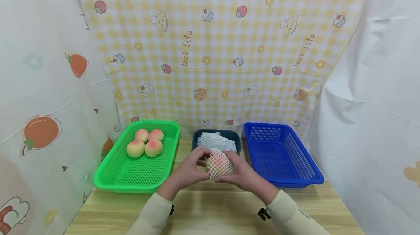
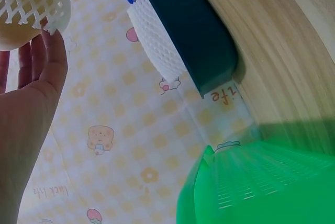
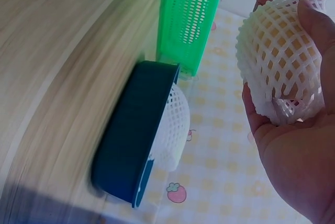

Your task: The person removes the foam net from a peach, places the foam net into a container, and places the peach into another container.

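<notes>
A peach (image 1: 220, 161) wrapped in a white foam net sleeve (image 3: 277, 51) is held up over the near side of a dark teal bin. My left hand (image 1: 189, 169) holds it from the left, its fingertips at the sleeve's edge in the left wrist view, where some bare peach (image 2: 21, 35) shows below the net. From the right my right hand (image 1: 243, 173) grips the sleeved peach, with the thumb and fingers curled round the net. Behind the hands, the teal bin (image 1: 238, 141) contains several more white foam nets (image 1: 211, 141).
On the left a green basket (image 1: 137, 176) holds several bare peaches (image 1: 144, 143). To the right stands a blue basket (image 1: 279, 162) with perforated walls. All rest on a wooden table (image 1: 210, 209), backed by a yellow checked cloth (image 1: 223, 45) and flanked by white sheets.
</notes>
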`<state>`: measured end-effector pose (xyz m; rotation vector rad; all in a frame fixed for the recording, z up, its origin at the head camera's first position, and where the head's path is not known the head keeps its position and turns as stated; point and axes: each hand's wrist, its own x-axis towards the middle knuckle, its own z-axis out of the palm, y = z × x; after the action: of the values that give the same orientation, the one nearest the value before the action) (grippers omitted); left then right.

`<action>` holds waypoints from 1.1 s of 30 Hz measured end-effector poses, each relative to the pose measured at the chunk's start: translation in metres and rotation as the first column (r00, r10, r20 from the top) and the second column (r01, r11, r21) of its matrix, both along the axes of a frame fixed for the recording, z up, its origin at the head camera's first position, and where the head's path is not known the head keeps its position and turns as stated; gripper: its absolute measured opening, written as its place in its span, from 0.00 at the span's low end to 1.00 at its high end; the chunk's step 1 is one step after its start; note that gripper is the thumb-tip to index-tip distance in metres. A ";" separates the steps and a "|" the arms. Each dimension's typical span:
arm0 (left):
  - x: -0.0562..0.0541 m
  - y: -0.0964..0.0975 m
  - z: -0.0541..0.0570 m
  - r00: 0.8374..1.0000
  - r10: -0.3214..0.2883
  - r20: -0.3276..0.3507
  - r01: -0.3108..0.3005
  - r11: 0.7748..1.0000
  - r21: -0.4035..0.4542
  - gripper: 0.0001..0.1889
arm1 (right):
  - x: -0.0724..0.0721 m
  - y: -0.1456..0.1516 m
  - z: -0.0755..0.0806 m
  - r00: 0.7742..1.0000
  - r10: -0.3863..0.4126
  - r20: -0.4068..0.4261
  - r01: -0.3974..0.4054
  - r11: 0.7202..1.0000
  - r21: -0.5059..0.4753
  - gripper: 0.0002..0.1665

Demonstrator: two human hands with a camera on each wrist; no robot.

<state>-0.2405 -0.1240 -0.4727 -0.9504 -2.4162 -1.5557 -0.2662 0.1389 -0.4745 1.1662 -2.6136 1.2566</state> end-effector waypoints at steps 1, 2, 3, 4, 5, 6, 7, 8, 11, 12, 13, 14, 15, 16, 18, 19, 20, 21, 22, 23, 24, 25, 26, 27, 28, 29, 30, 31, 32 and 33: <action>0.000 0.000 0.000 1.000 -0.005 0.010 0.005 1.000 0.002 0.33 | 0.000 0.000 0.001 1.000 0.001 0.002 -0.001 1.000 0.000 0.52; 0.000 0.000 0.000 1.000 -0.008 0.019 0.008 1.000 0.004 0.33 | 0.000 -0.001 0.001 1.000 0.001 0.004 -0.001 1.000 0.003 0.52; 0.000 0.001 0.000 1.000 -0.007 0.024 0.007 1.000 0.000 0.33 | 0.001 -0.002 0.001 1.000 0.000 0.001 -0.001 1.000 0.007 0.52; 0.000 0.001 0.000 1.000 -0.007 0.029 0.007 1.000 -0.004 0.33 | 0.001 -0.003 0.002 1.000 -0.002 -0.001 0.002 1.000 0.010 0.52; 0.000 0.002 0.000 0.999 -0.005 0.033 0.005 1.000 -0.008 0.34 | 0.001 -0.003 0.002 1.000 -0.004 -0.004 0.004 1.000 0.015 0.52; 0.000 0.002 0.001 0.999 -0.003 0.039 0.003 1.000 -0.014 0.34 | 0.001 -0.004 0.002 1.000 -0.006 -0.004 0.006 1.000 0.018 0.53; 0.000 0.002 0.000 0.999 -0.001 0.041 0.001 1.000 -0.022 0.34 | 0.001 -0.005 0.002 1.000 -0.009 -0.004 0.009 1.000 0.023 0.53; -0.001 0.002 0.000 0.999 0.001 0.045 0.000 1.000 -0.030 0.34 | 0.001 -0.005 0.002 1.000 -0.010 -0.005 0.010 1.000 0.026 0.53; -0.001 0.002 0.001 0.998 0.002 0.056 0.001 0.999 -0.051 0.34 | 0.001 -0.007 0.002 1.000 -0.014 0.000 0.014 0.999 0.029 0.53; 0.000 0.002 0.001 0.998 0.000 0.056 0.003 0.999 -0.054 0.34 | 0.002 -0.007 0.002 1.000 -0.016 0.003 0.016 0.999 0.029 0.53; 0.000 0.002 0.001 0.999 -0.001 0.054 0.004 0.998 -0.057 0.34 | 0.002 -0.008 0.002 1.000 -0.017 0.005 0.017 0.999 0.029 0.52; 0.000 0.002 0.001 0.998 -0.001 0.055 0.004 0.998 -0.060 0.34 | 0.002 -0.008 0.002 1.000 -0.018 0.008 0.018 0.999 0.029 0.52; 0.000 0.002 0.001 0.999 0.000 0.052 0.003 0.998 -0.064 0.34 | 0.002 -0.008 0.002 1.000 -0.019 0.010 0.019 0.999 0.029 0.52; 0.000 0.002 0.002 0.999 0.001 0.050 0.002 0.998 -0.066 0.34 | 0.002 -0.008 0.002 1.000 -0.017 0.009 0.017 0.999 0.031 0.52; 0.000 0.001 0.002 0.999 0.001 0.044 0.002 0.998 -0.070 0.34 | 0.002 -0.008 0.002 1.000 -0.013 0.015 0.013 0.999 0.034 0.52; 0.000 0.001 0.002 0.999 0.003 0.045 0.000 0.997 -0.074 0.34 | 0.002 -0.008 0.001 1.000 -0.008 0.016 0.008 0.999 0.034 0.52; 0.001 0.001 0.002 0.999 0.003 0.044 0.000 0.997 -0.076 0.34 | 0.002 -0.008 0.001 1.000 -0.004 0.020 0.003 0.999 0.034 0.51; 0.001 0.000 0.002 0.999 0.003 0.042 0.001 0.997 -0.077 0.34 | 0.003 -0.008 0.002 1.000 0.000 0.019 -0.001 0.999 0.035 0.51; 0.001 0.000 0.002 0.999 0.003 0.039 0.000 0.997 -0.077 0.34 | 0.003 -0.008 0.002 1.000 0.005 0.018 -0.006 0.999 0.035 0.51; 0.001 0.000 0.002 0.999 0.005 0.038 -0.002 0.997 -0.079 0.34 | 0.003 -0.008 0.003 1.000 0.007 0.017 -0.007 0.999 0.036 0.51; 0.001 0.000 0.002 0.999 0.010 0.038 -0.007 0.997 -0.081 0.34 | 0.003 -0.008 0.004 1.000 0.010 0.011 -0.010 0.999 0.036 0.50; 0.001 -0.001 0.002 0.999 0.017 0.036 -0.014 0.996 -0.084 0.35 | 0.003 -0.009 0.006 1.000 0.011 0.004 -0.011 0.999 0.036 0.50; 0.000 -0.001 0.002 0.999 0.023 0.035 -0.020 0.996 -0.087 0.35 | 0.003 -0.009 0.007 1.000 0.011 0.001 -0.012 0.999 0.038 0.50; 0.000 -0.002 0.001 0.999 0.027 0.032 -0.024 0.996 -0.089 0.35 | 0.004 -0.009 0.008 1.000 0.011 -0.006 -0.011 0.999 0.040 0.50; -0.001 -0.002 0.000 0.999 0.033 0.028 -0.030 0.995 -0.090 0.35 | 0.004 -0.009 0.010 1.000 0.010 -0.010 -0.010 0.999 0.042 0.50; -0.001 -0.003 0.000 0.999 0.037 0.027 -0.035 0.995 -0.091 0.36 | 0.004 -0.009 0.011 1.000 0.010 -0.014 -0.009 0.999 0.043 0.50; -0.001 -0.003 -0.001 0.999 0.038 0.026 -0.036 0.995 -0.089 0.36 | 0.004 -0.009 0.011 1.000 0.010 -0.016 -0.009 0.999 0.042 0.49; -0.001 -0.004 -0.001 0.999 0.041 0.025 -0.038 0.995 -0.089 0.36 | 0.004 -0.008 0.012 1.000 0.010 -0.020 -0.009 0.999 0.043 0.49; -0.001 -0.005 -0.001 0.999 0.041 0.023 -0.039 0.995 -0.089 0.36 | 0.005 -0.008 0.012 1.000 0.011 -0.023 -0.010 0.999 0.042 0.48; -0.001 -0.005 -0.001 0.999 0.043 0.019 -0.041 0.995 -0.088 0.35 | 0.004 -0.008 0.011 1.000 0.010 -0.027 -0.008 0.999 0.040 0.47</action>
<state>-0.2414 -0.1295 -0.4739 -0.8955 -2.5207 -1.4645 -0.2618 0.1312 -0.4631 1.1938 -2.6285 1.1864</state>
